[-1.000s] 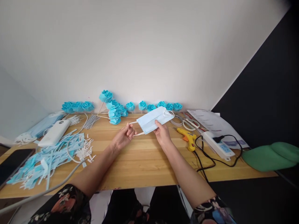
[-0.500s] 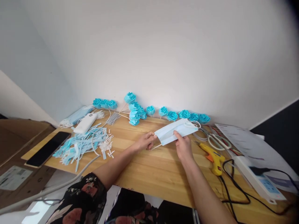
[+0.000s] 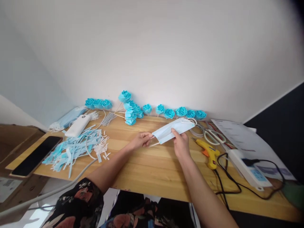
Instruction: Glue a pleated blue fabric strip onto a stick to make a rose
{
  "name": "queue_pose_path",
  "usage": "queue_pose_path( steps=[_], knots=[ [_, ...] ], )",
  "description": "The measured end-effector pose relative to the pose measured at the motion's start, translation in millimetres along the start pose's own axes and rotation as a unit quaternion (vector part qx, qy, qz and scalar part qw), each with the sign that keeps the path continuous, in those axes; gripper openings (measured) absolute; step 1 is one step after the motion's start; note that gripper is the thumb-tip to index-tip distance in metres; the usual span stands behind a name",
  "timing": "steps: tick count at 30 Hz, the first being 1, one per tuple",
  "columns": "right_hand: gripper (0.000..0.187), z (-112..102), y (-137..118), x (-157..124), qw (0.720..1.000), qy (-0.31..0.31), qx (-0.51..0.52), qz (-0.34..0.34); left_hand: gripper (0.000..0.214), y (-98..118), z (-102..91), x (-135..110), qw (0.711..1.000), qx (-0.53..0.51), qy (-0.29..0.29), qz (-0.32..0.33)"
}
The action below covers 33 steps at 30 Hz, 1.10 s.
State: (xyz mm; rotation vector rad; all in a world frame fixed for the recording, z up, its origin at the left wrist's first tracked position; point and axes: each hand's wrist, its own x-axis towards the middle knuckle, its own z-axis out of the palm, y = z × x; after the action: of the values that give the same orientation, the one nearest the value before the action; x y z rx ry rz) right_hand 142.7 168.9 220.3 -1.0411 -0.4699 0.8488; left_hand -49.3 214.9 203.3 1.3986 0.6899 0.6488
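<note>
A pale blue face mask [image 3: 163,131] is held above the wooden table, tilted with its right end farther back. My right hand [image 3: 180,144] grips its lower edge, thumb on top and fingers beneath. At the mask's left end, my left hand [image 3: 142,140] is closed on the white ear loop and draws it out to the left. The other ear loop [image 3: 192,121] hangs loose at the far right end. Behind the mask, a row of blue rosettes [image 3: 169,113] lines the wall.
Blue strips and white scraps [image 3: 76,145] are heaped at left, beside a white power bank [image 3: 78,125], stacked masks [image 3: 68,118] and a phone [image 3: 35,156]. At right lie a yellow glue gun [image 3: 209,152], scissors [image 3: 215,136], a power strip [image 3: 249,169], cords and paper sheets [image 3: 247,142].
The camera view has shifted a little. My left hand has pulled slightly away from the mask's end, and the ear loop now shows stretched between them. My right hand keeps its hold.
</note>
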Motion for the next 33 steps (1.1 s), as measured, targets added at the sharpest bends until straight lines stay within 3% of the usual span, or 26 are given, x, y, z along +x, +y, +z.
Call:
queue_pose_path(
  steps=[9, 15, 26, 30, 33],
  knots=[
    [0.030, -2.0, -0.5, 1.6, 1.000, 0.017, 0.000, 0.021, 0.057, 8.3, 0.3, -6.1, 1.000, 0.001, -0.007, -0.030],
    [0.029, -5.0, 4.9, 2.5, 1.000, -0.002, -0.025, 0.012, 0.054, 8.1, 3.7, -5.4, 0.999, -0.004, 0.025, -0.024],
    [0.029, -1.2, 1.0, 0.2, 1.000, 0.002, -0.007, 0.018, 0.062, 12.0, 5.9, -8.1, 0.998, -0.063, -0.015, -0.012],
    [0.030, -1.9, 3.3, 0.3, 0.999, -0.020, -0.020, 0.023, 0.044, 9.6, 3.9, -9.7, 0.992, -0.126, -0.015, -0.025],
    [0.029, -2.5, 3.9, 0.4, 0.997, -0.057, -0.048, 0.030, 0.050, 6.6, 0.6, -8.5, 0.992, -0.127, -0.004, -0.007]
  ],
)
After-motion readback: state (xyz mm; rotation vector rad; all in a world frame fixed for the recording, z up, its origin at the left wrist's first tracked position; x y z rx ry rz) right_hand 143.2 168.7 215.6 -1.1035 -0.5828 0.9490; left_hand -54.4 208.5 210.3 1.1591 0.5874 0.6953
